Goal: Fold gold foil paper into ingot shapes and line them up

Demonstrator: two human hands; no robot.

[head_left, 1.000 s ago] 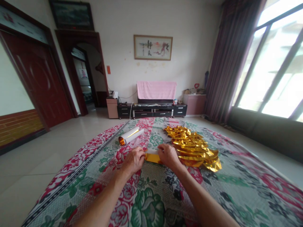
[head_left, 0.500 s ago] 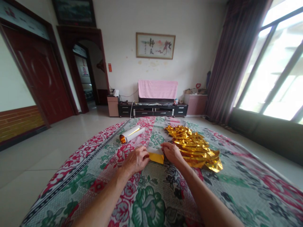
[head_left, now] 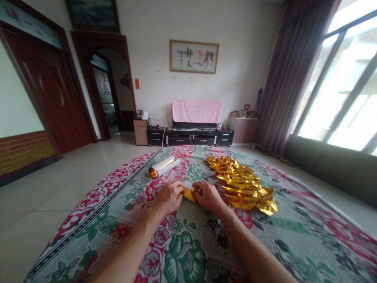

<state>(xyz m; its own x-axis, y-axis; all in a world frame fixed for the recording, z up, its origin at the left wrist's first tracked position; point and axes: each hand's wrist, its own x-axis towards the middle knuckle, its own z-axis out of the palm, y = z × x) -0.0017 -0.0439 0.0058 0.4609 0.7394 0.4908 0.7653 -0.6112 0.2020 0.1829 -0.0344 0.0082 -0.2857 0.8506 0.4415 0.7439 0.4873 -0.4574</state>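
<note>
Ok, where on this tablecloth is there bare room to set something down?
Free tablecloth lies between your forearms, right of the gold foil, and left of the white roll. It's crowded in the middle, where your left hand and right hand hold the small gold sheet, with the foil close by.

Beyond the far edge of the table (head_left: 184,255), a black cabinet (head_left: 180,140) lines a pale wall (head_left: 241,59); past the right edge, a purple curtain (head_left: 291,78) flanks a bright window (head_left: 353,106); past the left, tiled floor (head_left: 59,184) and a red door (head_left: 55,94)
</note>
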